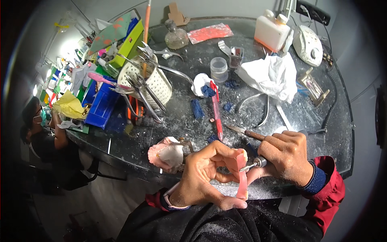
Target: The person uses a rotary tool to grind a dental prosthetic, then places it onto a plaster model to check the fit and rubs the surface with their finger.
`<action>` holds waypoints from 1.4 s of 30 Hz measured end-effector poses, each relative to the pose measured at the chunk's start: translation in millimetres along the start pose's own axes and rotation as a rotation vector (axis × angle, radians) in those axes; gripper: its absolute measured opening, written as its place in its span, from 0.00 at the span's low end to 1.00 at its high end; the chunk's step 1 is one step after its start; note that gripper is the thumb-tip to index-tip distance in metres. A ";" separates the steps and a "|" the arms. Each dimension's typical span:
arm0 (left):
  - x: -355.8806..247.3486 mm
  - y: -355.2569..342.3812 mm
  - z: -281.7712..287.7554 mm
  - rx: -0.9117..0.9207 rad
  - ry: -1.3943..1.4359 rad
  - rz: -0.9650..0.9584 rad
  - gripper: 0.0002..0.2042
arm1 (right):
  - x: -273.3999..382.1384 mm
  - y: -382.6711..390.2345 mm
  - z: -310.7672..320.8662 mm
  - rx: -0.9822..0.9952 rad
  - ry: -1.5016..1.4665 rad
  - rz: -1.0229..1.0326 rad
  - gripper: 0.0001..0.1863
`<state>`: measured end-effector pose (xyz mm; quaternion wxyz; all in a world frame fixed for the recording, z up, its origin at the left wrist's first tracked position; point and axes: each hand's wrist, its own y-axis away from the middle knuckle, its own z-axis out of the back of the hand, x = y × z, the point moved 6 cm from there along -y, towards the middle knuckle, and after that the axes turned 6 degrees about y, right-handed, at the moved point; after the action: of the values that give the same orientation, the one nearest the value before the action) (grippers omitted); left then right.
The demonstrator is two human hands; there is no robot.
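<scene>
Pink-and-white plaster cast (166, 155) on dusty black worktop (336, 141); left hand (201, 173) pinches curved pink plastic plate (242, 180) by both ends, near edge; right hand (286, 157) grips silver rotary handpiece (260, 162), aimed at plate. Grinding looks underway; amount left unclear.

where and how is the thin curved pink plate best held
The thin curved pink plate is probably best pinched by its two ends, coming from the left, as the left hand does. It is long and narrow, and the slim metal rotary tool points at its middle from the right, away from both ends.
</scene>
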<state>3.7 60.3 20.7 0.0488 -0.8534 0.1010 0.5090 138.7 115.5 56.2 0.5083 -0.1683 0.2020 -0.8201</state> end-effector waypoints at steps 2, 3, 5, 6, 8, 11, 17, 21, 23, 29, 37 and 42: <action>-1.7 0.1 -0.5 0.018 0.008 -0.006 0.35 | 1.1 -1.0 0.9 0.023 0.005 0.031 0.30; -0.7 -0.5 -0.4 0.020 0.008 0.002 0.35 | 0.0 0.0 0.3 0.009 0.001 0.018 0.30; 0.7 -1.4 1.3 0.032 -0.001 0.012 0.34 | -0.7 -2.4 -1.0 0.024 -0.002 -0.004 0.29; -0.1 -1.1 0.4 0.033 -0.001 0.010 0.34 | -1.7 -2.4 -0.7 0.041 -0.012 -0.034 0.29; -1.4 -0.8 -1.4 0.033 -0.014 0.014 0.34 | -1.4 -1.5 0.3 0.049 -0.015 -0.030 0.29; 0.3 -1.1 -0.2 0.036 0.009 0.016 0.34 | -1.1 -1.0 -1.8 0.049 -0.019 -0.016 0.29; 1.3 -0.2 -0.4 0.053 0.073 0.031 0.35 | -0.5 -0.9 0.7 0.032 -0.051 0.015 0.29; 1.6 0.0 0.7 0.035 0.046 0.004 0.37 | -1.9 -2.0 -0.7 0.043 -0.055 -0.027 0.30; 3.0 -0.2 0.3 0.045 0.056 0.004 0.37 | -1.4 -1.4 0.0 0.026 -0.072 -0.012 0.30; 3.3 -1.3 -0.2 0.106 0.113 -0.023 0.37 | 0.6 -0.9 0.8 0.033 -0.085 0.064 0.30; 2.8 0.1 -0.6 0.086 0.096 -0.036 0.37 | -2.9 0.1 -1.8 -0.015 -0.093 0.008 0.30; 2.6 -0.4 -0.7 0.091 0.021 -0.076 0.36 | 0.3 -0.4 3.6 -0.040 -0.054 0.048 0.30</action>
<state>5.6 60.3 18.7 0.1058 -0.8588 0.0922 0.4928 140.0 114.8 59.6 0.5297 -0.1954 0.2087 -0.7985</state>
